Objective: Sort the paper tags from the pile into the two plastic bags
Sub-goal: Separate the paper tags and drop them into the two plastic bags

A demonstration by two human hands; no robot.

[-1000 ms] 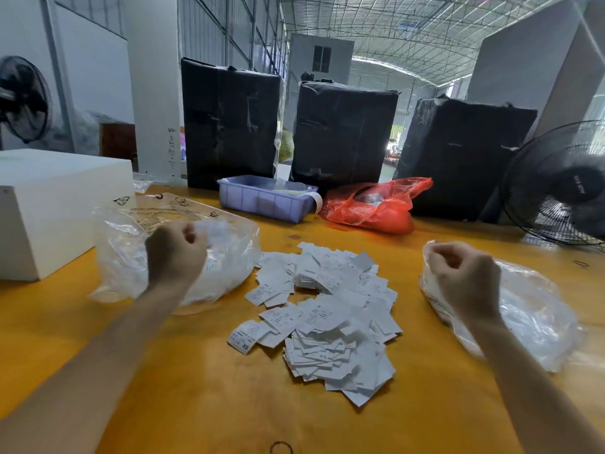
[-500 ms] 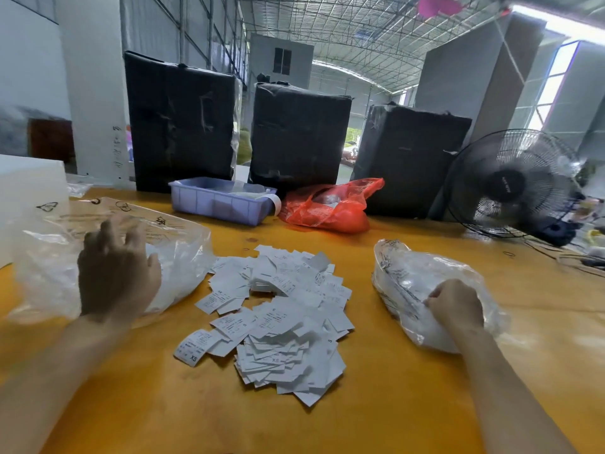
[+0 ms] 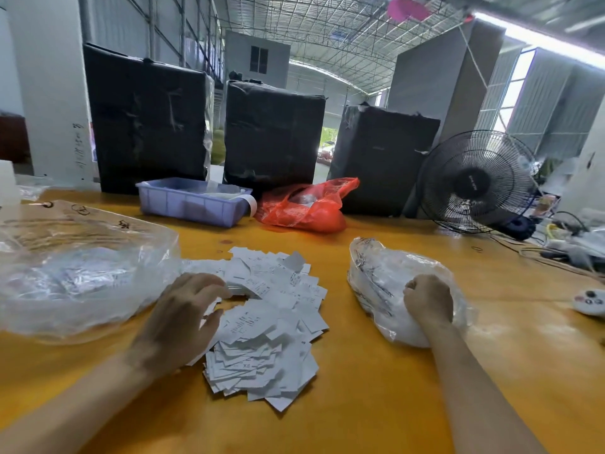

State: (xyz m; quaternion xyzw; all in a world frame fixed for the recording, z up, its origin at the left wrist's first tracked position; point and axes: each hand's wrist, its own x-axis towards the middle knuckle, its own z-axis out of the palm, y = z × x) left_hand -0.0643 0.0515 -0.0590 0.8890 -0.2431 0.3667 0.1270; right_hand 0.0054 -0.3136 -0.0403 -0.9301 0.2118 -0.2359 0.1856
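A pile of white paper tags point(image 3: 271, 326) lies in the middle of the yellow table point(image 3: 360, 404). My left hand point(image 3: 183, 319) rests on the pile's left side with its fingers spread over the tags. To its left lies a large clear plastic bag point(image 3: 75, 273) with tags inside. To the right of the pile sits a smaller, fuller clear plastic bag point(image 3: 376, 280). My right hand point(image 3: 429, 299) is curled into a fist on that bag's near right side, its fingers dug into the plastic. Whether it also holds tags is hidden.
A blue tray point(image 3: 193, 204) and a red plastic bag point(image 3: 304, 208) stand behind the pile, in front of three tall black wrapped packages point(image 3: 147, 116). A black fan point(image 3: 474, 181), cables point(image 3: 556, 247) and a small white object point(image 3: 589, 301) are at the right.
My left hand has moved from over the left bag to the pile and opened. My right hand went from a raised fist down to the right bag and stays there. The view has turned right.
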